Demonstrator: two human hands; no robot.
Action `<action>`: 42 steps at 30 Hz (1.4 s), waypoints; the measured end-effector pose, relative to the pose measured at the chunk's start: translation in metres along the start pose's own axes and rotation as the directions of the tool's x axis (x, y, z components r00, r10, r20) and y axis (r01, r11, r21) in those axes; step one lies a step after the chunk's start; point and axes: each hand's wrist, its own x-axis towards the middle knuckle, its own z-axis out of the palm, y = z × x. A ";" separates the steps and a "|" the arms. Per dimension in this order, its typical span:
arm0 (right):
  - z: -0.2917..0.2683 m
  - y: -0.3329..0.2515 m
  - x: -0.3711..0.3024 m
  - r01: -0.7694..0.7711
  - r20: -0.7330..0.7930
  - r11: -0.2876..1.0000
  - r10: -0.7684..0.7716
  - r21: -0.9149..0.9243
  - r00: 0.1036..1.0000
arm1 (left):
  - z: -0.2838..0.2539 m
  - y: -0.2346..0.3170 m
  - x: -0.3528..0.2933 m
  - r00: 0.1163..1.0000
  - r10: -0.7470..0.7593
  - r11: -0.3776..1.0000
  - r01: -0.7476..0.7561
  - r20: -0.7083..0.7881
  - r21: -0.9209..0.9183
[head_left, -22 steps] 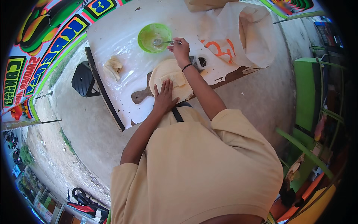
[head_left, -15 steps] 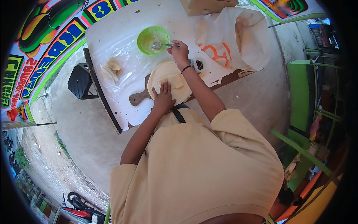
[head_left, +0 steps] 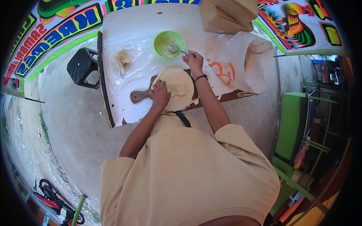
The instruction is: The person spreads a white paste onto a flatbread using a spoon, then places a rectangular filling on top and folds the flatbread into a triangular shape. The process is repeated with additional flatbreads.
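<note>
i read the widest passage across the far side of the tabletop (head_left: 132,26), beyond the green bowl (head_left: 157,49), until the brown boxes (head_left: 226,19) block the far right corner. a second lane runs between the bowl and the folded pale pieces (head_left: 120,62), over low, wrinkled clear plastic (head_left: 140,56). between the bowl and the round pale sheet (head_left: 173,74) i get only a narrow slot, its right end closed by the right grip (head_left: 194,62) and its spoon (head_left: 181,51). crumpled whitish wrap (head_left: 257,54) obstructs the right side. on the near left, the wooden board's handle (head_left: 139,96) juts out and the left grip (head_left: 161,95) covers the sheet's left edge.
</note>
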 end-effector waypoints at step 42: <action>-0.066 0.093 -0.118 0.123 -0.062 0.817 -0.190 -0.564 0.980 | -0.035 -0.041 -0.004 0.888 -0.301 0.439 0.452 0.347 -0.776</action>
